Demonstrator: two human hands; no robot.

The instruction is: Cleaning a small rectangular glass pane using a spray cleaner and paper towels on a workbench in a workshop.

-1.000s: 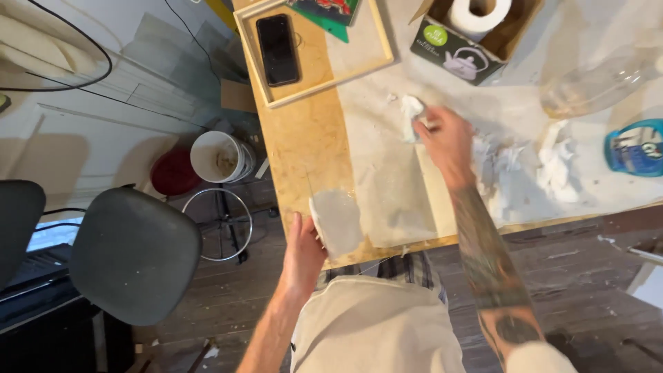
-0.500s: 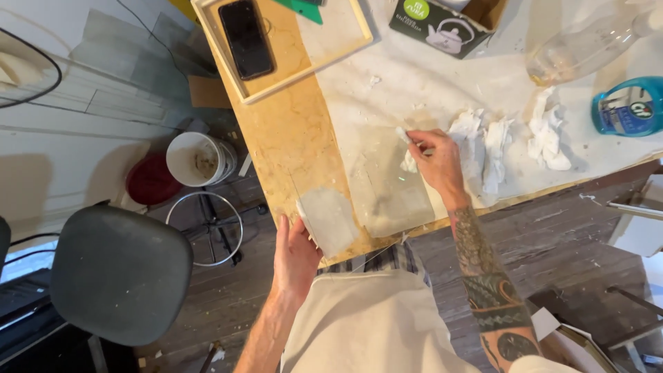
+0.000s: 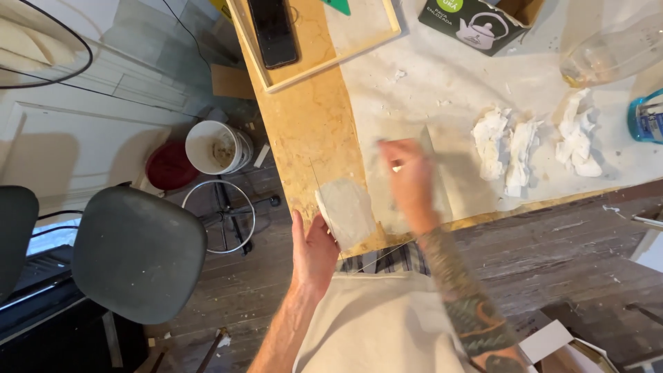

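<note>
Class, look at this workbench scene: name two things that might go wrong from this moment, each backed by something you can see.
1. The pale slab sits at the table's near edge, steadied only by the left hand; it may slip to the floor.
2. The right hand is blurred with motion over the clear sheet; a wide sweep might knock the crumpled paper wads or the tipped glass jar.

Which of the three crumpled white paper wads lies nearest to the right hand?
The leftmost wad; the other two lie farther from the right hand, toward the blue bottle.
</note>
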